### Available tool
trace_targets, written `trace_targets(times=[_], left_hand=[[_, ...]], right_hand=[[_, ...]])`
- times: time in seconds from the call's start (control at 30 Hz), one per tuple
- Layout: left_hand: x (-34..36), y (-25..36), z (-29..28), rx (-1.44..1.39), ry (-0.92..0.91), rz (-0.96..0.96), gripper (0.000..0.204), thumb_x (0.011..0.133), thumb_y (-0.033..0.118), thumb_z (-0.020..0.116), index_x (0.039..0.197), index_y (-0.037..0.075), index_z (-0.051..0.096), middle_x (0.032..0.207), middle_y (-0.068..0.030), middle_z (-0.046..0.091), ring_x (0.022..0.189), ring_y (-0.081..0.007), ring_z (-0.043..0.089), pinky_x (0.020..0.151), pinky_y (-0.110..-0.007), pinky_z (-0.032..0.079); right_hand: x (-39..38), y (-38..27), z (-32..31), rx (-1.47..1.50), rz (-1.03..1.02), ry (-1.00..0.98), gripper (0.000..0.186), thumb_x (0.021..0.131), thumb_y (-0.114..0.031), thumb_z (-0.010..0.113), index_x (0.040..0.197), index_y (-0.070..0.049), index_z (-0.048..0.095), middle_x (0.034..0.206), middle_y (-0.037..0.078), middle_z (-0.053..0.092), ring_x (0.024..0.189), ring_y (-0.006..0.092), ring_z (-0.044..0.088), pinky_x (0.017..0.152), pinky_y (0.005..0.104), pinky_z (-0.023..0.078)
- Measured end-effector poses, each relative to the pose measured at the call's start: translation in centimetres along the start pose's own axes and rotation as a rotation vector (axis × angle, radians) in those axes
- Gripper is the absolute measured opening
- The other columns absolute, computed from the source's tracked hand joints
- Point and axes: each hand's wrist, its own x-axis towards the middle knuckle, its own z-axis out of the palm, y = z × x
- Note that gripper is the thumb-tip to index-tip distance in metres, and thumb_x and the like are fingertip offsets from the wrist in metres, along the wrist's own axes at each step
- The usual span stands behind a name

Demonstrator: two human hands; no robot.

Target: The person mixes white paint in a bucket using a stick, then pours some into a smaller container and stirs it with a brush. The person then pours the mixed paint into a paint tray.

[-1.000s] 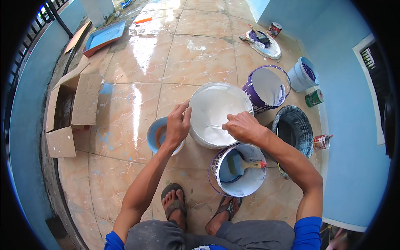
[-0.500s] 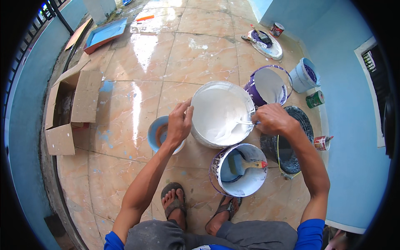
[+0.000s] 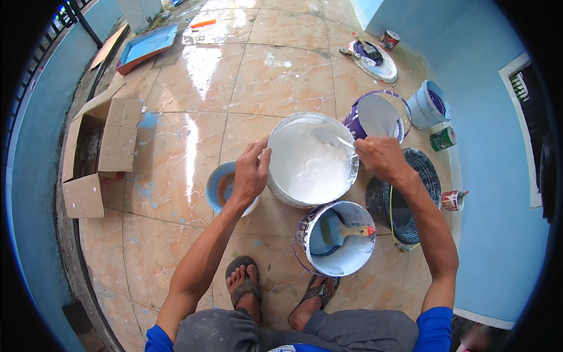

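Observation:
A large white bucket [image 3: 282, 161] stands in front of me with white, powdery or pasty stuff [image 3: 319, 173] inside. My left hand [image 3: 254, 170] grips its left rim, fingers along the outside. Over the right rim, my right hand [image 3: 381, 157] is closed round the handle of a white spoon-like tool [image 3: 346, 142]. The tool's greyish far end lies against the white stuff near the back of the bucket. Close to my feet, a smaller white pail [image 3: 360, 261] holds blue paint and a wide paintbrush [image 3: 349, 232] with a wooden handle. A blue bowl [image 3: 214, 186] sits beside my left hand.
Behind my right hand are a purple pail [image 3: 353, 126] and a black bucket [image 3: 378, 202]. A light blue bucket [image 3: 419, 111] and several cans line the blue wall [image 3: 498, 246]. At left lie an opened cardboard box [image 3: 120, 135] and a paint tray [image 3: 149, 47].
My right hand has moved slightly away from me, swinging the spoon-like tool from the bucket's middle right to its back. The left hand keeps its place on the rim.

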Motion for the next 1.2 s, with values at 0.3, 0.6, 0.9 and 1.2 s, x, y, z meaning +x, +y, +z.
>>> trace_targets(times=[0.3,0.6,0.9,1.2], left_hand=[[-0.2,-0.6,-0.4,-0.005,0.02,0.021,0.035,0.102,0.012,0.063,0.135,0.001,0.069,0.107,-0.0192,0.072,0.07,-0.0233,0.063,0.069,-0.036,0.053],[-0.2,-0.3,-0.2,-0.009,0.011,0.011,0.035,0.101,0.012,0.063,0.135,0.001,0.069,0.104,-0.0191,0.072,0.069,-0.0235,0.062,0.068,-0.037,0.052],[-0.2,-0.3,-0.3,-0.004,0.014,0.007,0.035,0.101,0.011,0.062,0.134,0.001,0.069,0.107,-0.0199,0.072,0.07,-0.0246,0.064,0.07,-0.037,0.053],[-0.2,-0.4,-0.4,-0.024,0.014,-0.015,0.035,0.102,0.012,0.062,0.135,0.003,0.069,0.108,-0.0194,0.073,0.072,-0.0237,0.064,0.07,-0.036,0.053]], right_hand=[[-1.0,-2.7,2.6,-0.029,-0.1,-0.198,0.014,0.085,-0.016,0.063,0.082,-0.005,0.071,0.073,0.022,0.071,0.07,0.0388,0.073,0.067,0.0513,0.057],[-1.7,-5.8,2.9,0.124,-0.039,-0.261,0.017,0.086,-0.017,0.065,0.082,-0.004,0.076,0.073,0.022,0.071,0.07,0.0404,0.072,0.07,0.0495,0.057],[-2.3,-5.2,3.0,0.374,0.196,-0.22,0.023,0.086,-0.018,0.067,0.092,0.0,0.08,0.083,0.023,0.075,0.076,0.0381,0.074,0.076,0.0438,0.058],[-2.5,-6.6,6.0,0.793,0.304,-0.05,0.027,0.095,-0.019,0.07,0.101,0.006,0.078,0.084,0.014,0.078,0.077,0.0166,0.071,0.077,0.0331,0.056]])
